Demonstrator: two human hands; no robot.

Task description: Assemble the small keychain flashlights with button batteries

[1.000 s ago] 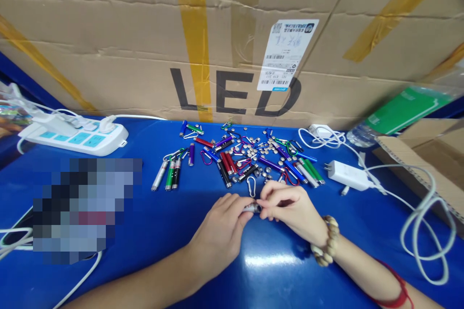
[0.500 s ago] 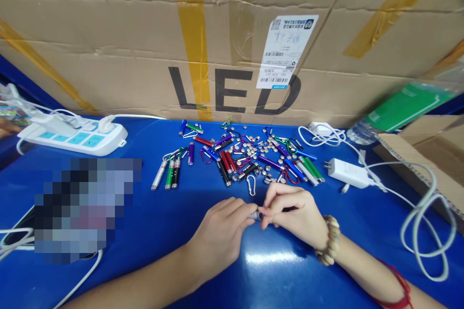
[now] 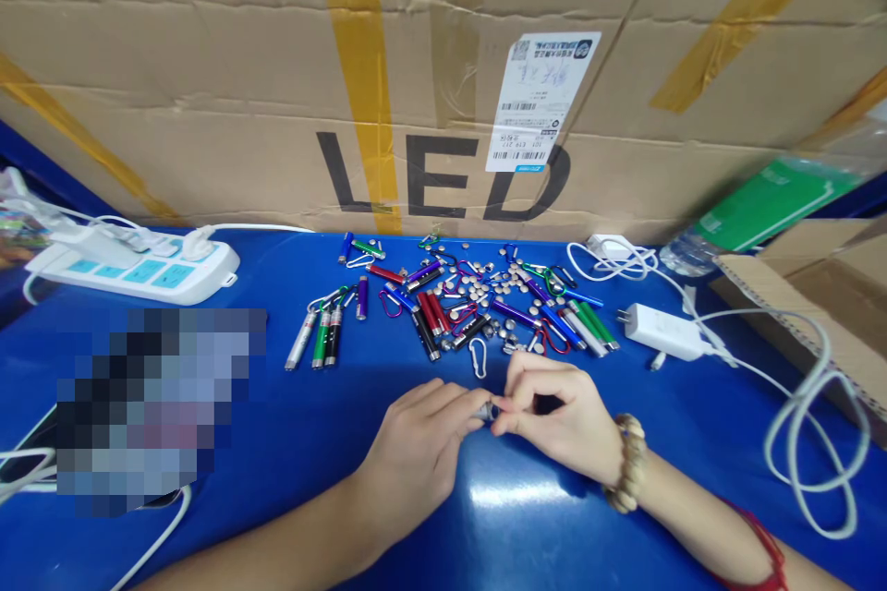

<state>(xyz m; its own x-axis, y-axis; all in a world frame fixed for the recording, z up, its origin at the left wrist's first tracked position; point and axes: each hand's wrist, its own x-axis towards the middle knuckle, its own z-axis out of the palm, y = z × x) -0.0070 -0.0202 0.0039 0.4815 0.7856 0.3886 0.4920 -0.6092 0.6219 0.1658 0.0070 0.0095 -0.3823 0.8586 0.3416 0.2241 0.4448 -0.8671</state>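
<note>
My left hand (image 3: 419,443) is closed around a small silver keychain flashlight (image 3: 483,411), with only its end showing past the fingertips. At that end, my right hand (image 3: 558,406) is closed in a pinch; whatever lies between its thumb and finger is too small to make out. Just beyond the hands lies a silver carabiner clip (image 3: 478,357). Behind it are scattered button cells (image 3: 511,325), coloured clips and several flashlight tubes, including a red one (image 3: 435,313) and a black one (image 3: 425,334). To the left, a white flashlight (image 3: 300,340) lies beside green and black ones, clips attached.
A large cardboard box (image 3: 263,111) stands along the back of the blue table (image 3: 333,443). At left are a power strip (image 3: 208,275) and a blurred-out device (image 3: 159,416). On the right are a charger (image 3: 663,331), its cable, a bottle (image 3: 769,203) and an open carton (image 3: 783,314).
The view has shifted slightly. Both hands stay together at the silver flashlight's end, with the right fingertips still pinched there.
</note>
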